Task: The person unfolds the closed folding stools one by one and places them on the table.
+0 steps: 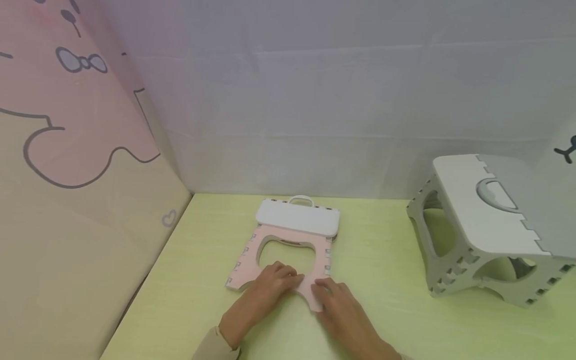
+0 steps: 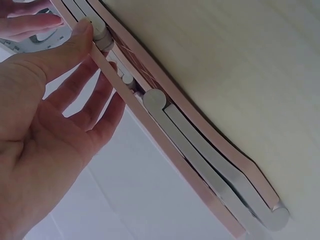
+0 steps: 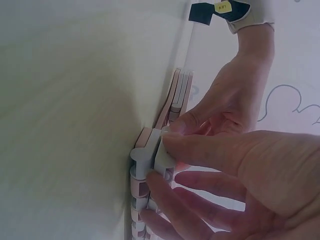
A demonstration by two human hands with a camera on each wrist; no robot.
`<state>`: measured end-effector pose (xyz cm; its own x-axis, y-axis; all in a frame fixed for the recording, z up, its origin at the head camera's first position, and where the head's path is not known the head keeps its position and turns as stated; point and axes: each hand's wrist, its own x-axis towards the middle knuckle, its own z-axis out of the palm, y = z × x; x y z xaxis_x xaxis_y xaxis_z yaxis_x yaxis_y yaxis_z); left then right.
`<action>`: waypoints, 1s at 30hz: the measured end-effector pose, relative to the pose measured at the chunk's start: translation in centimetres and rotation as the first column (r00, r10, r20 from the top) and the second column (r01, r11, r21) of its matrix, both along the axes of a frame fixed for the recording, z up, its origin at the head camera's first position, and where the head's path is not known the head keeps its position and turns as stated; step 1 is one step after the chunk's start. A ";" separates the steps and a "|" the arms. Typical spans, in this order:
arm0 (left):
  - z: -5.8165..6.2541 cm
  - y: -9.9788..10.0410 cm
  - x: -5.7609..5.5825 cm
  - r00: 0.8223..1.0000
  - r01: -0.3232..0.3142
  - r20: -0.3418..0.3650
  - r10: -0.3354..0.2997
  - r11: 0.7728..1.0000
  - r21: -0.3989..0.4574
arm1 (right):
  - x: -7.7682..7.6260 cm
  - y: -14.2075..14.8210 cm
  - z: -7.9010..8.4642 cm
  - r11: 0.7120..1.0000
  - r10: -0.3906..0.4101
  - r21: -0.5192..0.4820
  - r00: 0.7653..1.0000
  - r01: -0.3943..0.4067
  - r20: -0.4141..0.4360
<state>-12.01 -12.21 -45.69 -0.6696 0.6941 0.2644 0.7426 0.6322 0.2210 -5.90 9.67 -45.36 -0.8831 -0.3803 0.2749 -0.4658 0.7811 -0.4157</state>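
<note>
A pink and white folding stool (image 1: 288, 232) lies folded flat, its white top part at the far end with a small handle loop. My left hand (image 1: 273, 285) grips the near edge of its pink leg panel, left of the near right foot. In the left wrist view the thumb (image 2: 75, 42) presses the edge, with fingers on the panel's outer face. My right hand (image 1: 344, 315) holds the near right corner; the right wrist view shows its thumb (image 3: 205, 150) on the leg end and fingertips along the hinged side. Layered pink and grey panels show edge-on there.
An unfolded white and grey step stool (image 1: 468, 200) stands on the right of the light green table (image 1: 382, 280). A pale cloth wall (image 1: 315, 100) rises behind, and a printed pink and cream cloth (image 1: 90, 210) hangs on the left.
</note>
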 end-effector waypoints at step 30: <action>0.2 0.1 -0.7 0.994 0.102 -0.039 -0.104 0.993 -0.067 | 1.5 0.0 -0.2 1.000 -0.025 0.004 0.998 0.025 0.063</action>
<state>-12.69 -12.07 -45.49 -0.5828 0.7754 0.2433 0.8123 0.5639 0.1487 -4.36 9.70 -45.53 -0.9079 -0.3585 0.2174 -0.4190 0.7935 -0.4415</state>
